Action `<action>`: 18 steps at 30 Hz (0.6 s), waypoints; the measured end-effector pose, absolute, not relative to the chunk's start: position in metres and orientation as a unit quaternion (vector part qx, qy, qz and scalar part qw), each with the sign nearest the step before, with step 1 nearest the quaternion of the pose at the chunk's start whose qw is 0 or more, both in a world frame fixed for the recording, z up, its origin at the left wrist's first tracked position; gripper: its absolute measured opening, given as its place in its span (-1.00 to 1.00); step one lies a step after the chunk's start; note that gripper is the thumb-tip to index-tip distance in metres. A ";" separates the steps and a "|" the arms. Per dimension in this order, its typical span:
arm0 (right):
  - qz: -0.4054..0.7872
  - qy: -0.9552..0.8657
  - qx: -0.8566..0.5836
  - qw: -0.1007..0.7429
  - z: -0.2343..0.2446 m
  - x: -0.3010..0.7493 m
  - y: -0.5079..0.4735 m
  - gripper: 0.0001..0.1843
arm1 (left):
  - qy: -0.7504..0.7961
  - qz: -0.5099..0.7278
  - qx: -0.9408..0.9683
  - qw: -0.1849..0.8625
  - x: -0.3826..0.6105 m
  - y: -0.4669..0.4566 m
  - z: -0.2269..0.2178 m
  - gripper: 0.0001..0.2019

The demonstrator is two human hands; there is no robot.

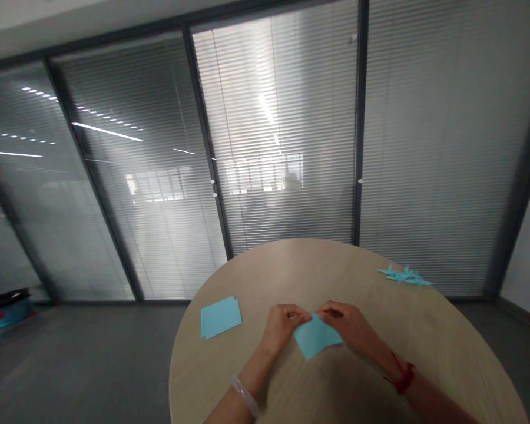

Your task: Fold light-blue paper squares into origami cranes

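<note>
Glass partitions [274, 135] with slatted blinds close off the far side of the room, and a grey floor [88, 365] runs along their foot. Colourful bags [4, 312] lie in the far left corner of the floor. A round wood-veneer bench [291, 250] stands in front of the partitions, and its near edge runs out of view below the arms.

Near that edge, at about the middle of the bench, both hands work together on a blue paper sheet [317, 337]. It lies as a rough diamond, one corner pointing toward the person and the opposite corner up between the hands. Its long axis runs away from the person, and whether it touches the bench cannot be told. The left hand [285, 324] is narrowly closed, its fingertips pinching the sheet's upper left edge. The right hand [344, 323] is also narrowly closed, pinching the upper corner from the other side, with its palm over the upper right edge. The two sets of fingertips almost meet, and neither hand is clearly nearer the sheet.

To the left of the hands, a stack of pale blue paper squares [221, 317] lies apart. Blue paper scraps [405, 275] sit well off to the right, near the far right edge of the bench. A pale bangle [244, 396] circles the left wrist, and a red cord [401, 375] circles the right.
</note>
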State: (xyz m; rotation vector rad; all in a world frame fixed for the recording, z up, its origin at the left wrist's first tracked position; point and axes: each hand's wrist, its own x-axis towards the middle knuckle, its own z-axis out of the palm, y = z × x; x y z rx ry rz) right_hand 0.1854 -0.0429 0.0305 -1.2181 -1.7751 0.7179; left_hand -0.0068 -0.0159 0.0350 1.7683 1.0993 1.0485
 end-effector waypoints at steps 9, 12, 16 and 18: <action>0.271 -0.716 -0.484 0.424 0.030 0.180 -0.046 -0.63 | 0.428 0.402 0.684 0.433 0.000 -0.025 0.040 -0.75; 0.275 -0.717 -0.481 0.422 0.031 0.182 -0.045 -0.63 | 0.429 0.408 0.677 0.438 0.000 -0.024 0.039 -0.75; 0.293 -0.701 -0.494 0.424 0.032 0.186 -0.041 -0.64 | 0.443 0.406 0.672 0.432 -0.003 -0.020 0.039 -0.73; 0.315 -0.678 -0.501 0.435 0.032 0.189 -0.038 -0.63 | 0.441 0.406 0.671 0.437 -0.006 -0.018 0.040 -0.70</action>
